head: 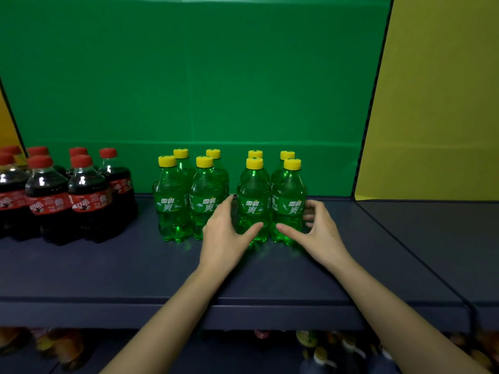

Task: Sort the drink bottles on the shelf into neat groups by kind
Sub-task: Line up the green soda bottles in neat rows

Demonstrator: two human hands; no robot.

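Note:
Several green soda bottles with yellow caps stand upright mid-shelf in two clusters: a left cluster and a right cluster. My left hand cups the left side of the right cluster's front-left bottle, thumb across its base. My right hand cups the right side of the front-right bottle, thumb at its base. Both hands bracket the right cluster with spread fingers. Several dark cola bottles with red caps and red labels stand grouped at the far left.
The dark blue shelf has a bare stretch to the right of the green bottles. A green back panel and a yellow side panel bound it. More bottles sit blurred on the shelf below.

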